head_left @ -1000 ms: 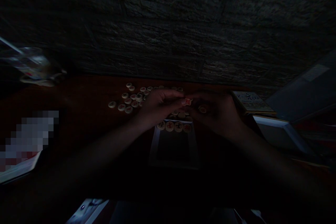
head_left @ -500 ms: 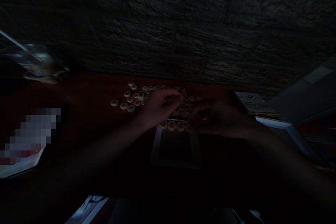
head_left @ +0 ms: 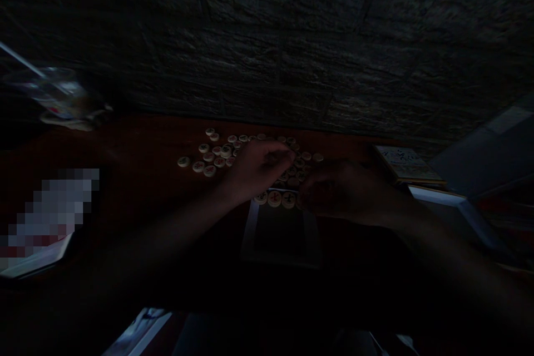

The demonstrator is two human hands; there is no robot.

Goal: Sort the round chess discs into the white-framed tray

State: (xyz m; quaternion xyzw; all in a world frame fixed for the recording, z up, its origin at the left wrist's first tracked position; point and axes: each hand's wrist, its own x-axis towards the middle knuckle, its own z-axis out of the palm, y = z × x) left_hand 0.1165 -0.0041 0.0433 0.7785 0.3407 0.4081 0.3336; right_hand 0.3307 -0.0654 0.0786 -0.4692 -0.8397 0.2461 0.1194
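Note:
Round wooden Chinese chess pieces [head_left: 209,170] with red and dark characters lie scattered across the table behind my hands. My left hand [head_left: 263,166] hovers over them, fingers curled and thumb meeting the fingertips; whatever is in the pinch is hidden. A shallow pale-rimmed box [head_left: 249,233] lies in front, with a row of pieces [head_left: 274,198] along its far end. At the right end of that row is my right hand [head_left: 334,189], its fingers closed around a chess piece that they mostly cover. The darkness blurs its fingertips.
A dark stone wall [head_left: 258,44] rises behind the table [head_left: 137,144]. At far left stands a clear cup [head_left: 62,94] with a straw; a blurred-out flat item [head_left: 54,211] lies nearer. To the right are a printed box [head_left: 404,161] and a pale-edged tray [head_left: 442,194].
My right hand has shifted slightly left and lower, its fingers now covering the row's right-end piece. My left hand has barely moved. The view has shifted very slightly.

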